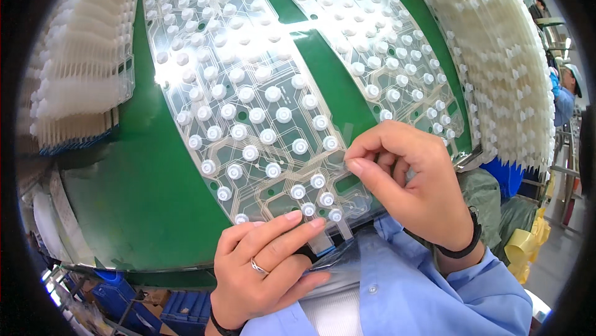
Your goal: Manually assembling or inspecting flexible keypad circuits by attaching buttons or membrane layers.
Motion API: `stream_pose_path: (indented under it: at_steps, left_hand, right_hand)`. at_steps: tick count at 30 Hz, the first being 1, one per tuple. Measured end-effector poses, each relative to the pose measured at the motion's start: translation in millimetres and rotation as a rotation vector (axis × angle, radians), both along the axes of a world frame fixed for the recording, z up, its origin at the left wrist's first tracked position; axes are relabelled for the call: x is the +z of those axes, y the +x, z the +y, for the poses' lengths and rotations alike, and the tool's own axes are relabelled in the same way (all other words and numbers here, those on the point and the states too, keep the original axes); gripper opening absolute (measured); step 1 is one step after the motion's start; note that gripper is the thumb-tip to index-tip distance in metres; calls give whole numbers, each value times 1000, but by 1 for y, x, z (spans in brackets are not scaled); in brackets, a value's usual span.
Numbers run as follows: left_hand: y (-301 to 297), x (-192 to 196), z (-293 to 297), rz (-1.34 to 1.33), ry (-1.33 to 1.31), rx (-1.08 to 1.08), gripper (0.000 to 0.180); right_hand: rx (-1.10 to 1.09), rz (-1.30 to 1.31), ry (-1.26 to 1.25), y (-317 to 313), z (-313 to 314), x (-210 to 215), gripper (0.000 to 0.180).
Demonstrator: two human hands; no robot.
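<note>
A clear keyboard membrane sheet (282, 202) with printed traces and rows of white rubber domes lies on a green tabletop (143, 205) in front of me. My left hand (264, 267), wearing a ring, has its fingers stretched out, with the fingertips on the near edge of this sheet beside the lowest domes. Above the sheet's right edge, the thumb and forefinger of my right hand (413, 184) are pinched together. Whether they grip the sheet's edge or a small clear piece at their tips cannot be made out. A second membrane sheet (403, 107) lies to the right.
Stacked membrane sheets (93, 56) stand at the left, and another long stack (496, 56) lines the right. Blue crates (186, 308) are below the table at the lower left. A yellow bag (528, 246) hangs at the right. Another person (564, 97) is at the far right.
</note>
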State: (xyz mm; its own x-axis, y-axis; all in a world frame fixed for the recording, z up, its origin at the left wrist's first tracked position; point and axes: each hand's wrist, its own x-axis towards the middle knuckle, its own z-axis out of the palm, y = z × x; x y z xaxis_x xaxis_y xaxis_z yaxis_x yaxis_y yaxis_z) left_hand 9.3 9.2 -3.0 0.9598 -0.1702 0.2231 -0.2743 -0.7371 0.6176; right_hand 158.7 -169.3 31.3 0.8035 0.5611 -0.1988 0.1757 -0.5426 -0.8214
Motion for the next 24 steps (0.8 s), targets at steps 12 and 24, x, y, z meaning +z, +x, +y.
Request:
stream_pose_path:
  at_steps: [12, 24]
  left_hand:
    - [1, -1, 1, -7, 5, -11, 34]
    - [0, 1, 0, -6, 0, -5, 34]
  right_hand:
    - [-4, -40, -27, 0, 2, -3, 5]
    - [-36, -136, -94, -7, 7, -4, 9]
